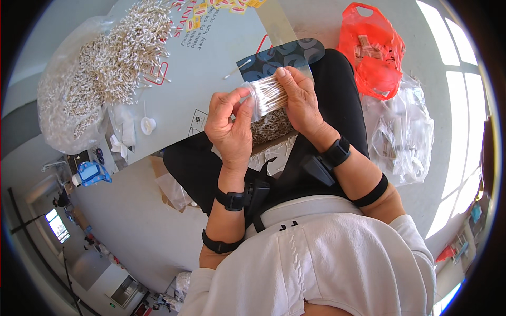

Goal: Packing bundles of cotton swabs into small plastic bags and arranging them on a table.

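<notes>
Head view, centre of the frame: both hands meet on one clear plastic packet of cotton swabs (268, 96), held above the lap. The left hand (227, 131) has its fingers (243, 113) curled and pinched on the packet's left end, thumb against forefinger. The right hand (301, 100) wraps the packet's right side, fingers (282, 73) bent over its top edge and closed on it. The swabs inside are too many and too tightly packed to count.

One loose swab (235, 69) lies on the table (216, 68) just above the hands. One large heap of loose swabs (113, 52) fills the upper left, spilling from a clear bag (58, 126). One small white cap (148, 125) sits on the table's lower edge, with a blue object (90, 173) further left. At upper right lies one orange plastic bag (371, 50), and below it one clear plastic bag (403, 131), both on the floor. A dark patterned sheet (295, 52) shows behind the right hand, which hides part of it. More swabs (271, 129) lie in a box under the hands.
</notes>
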